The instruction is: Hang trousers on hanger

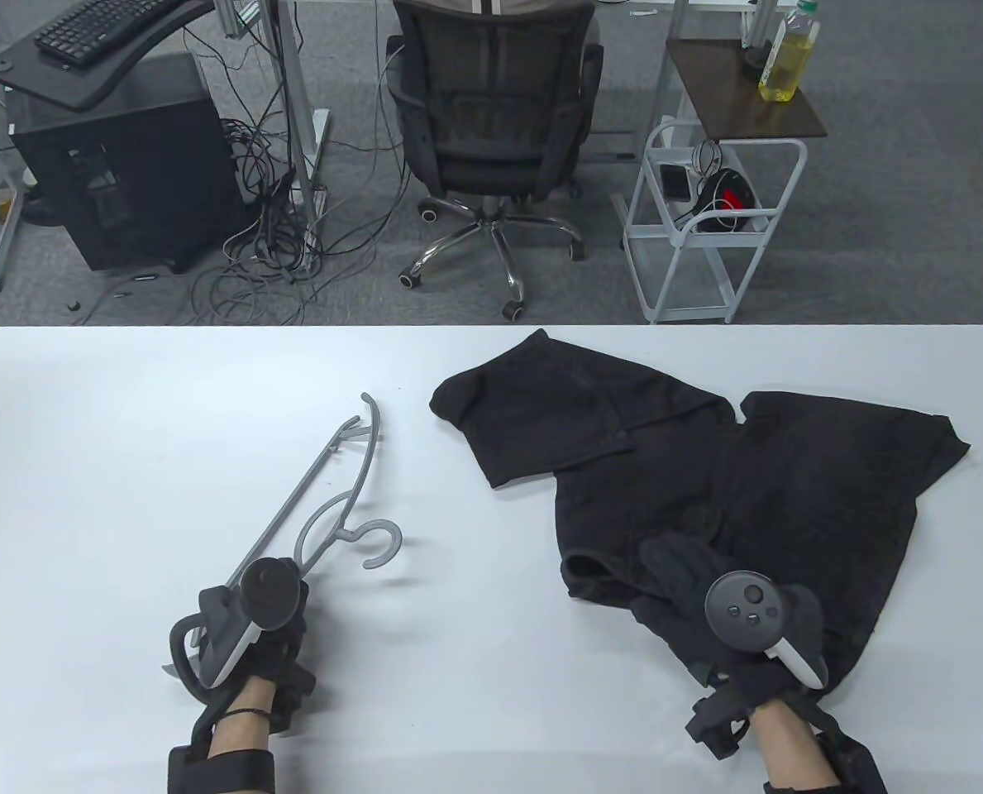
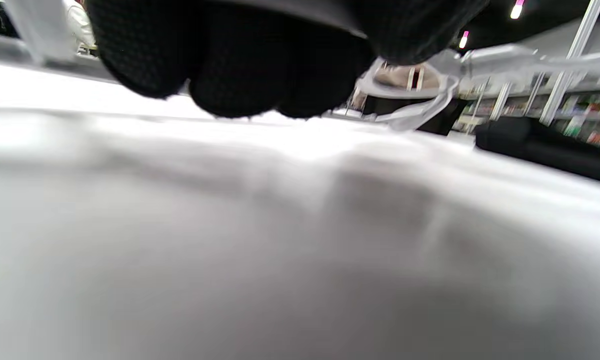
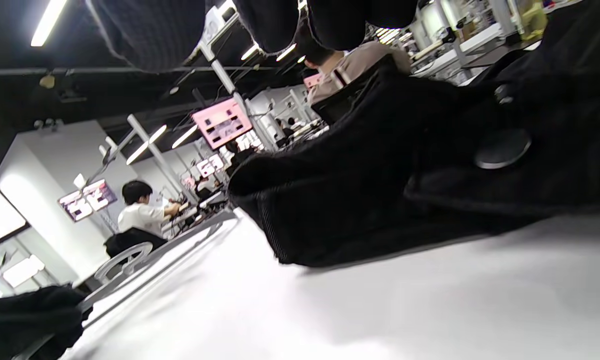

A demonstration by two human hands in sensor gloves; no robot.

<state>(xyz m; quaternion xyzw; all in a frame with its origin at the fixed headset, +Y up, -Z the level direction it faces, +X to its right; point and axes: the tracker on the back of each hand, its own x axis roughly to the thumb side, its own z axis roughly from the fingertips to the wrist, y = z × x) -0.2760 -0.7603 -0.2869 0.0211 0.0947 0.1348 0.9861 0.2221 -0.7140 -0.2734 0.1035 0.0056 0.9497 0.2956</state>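
Observation:
A grey plastic hanger lies aslant on the left of the white table, its hook pointing right. My left hand grips its near end; in the left wrist view my curled fingers are at the top and the hanger runs off to the right. Black trousers lie spread on the right, one leg folded toward the middle. My right hand is over the waistband with the fingers apart. The right wrist view shows the waistband, its button, and my fingers above the cloth.
Beyond the table's far edge stand an office chair, a white wire cart, a small brown table with an oil bottle, and a computer tower with loose cables.

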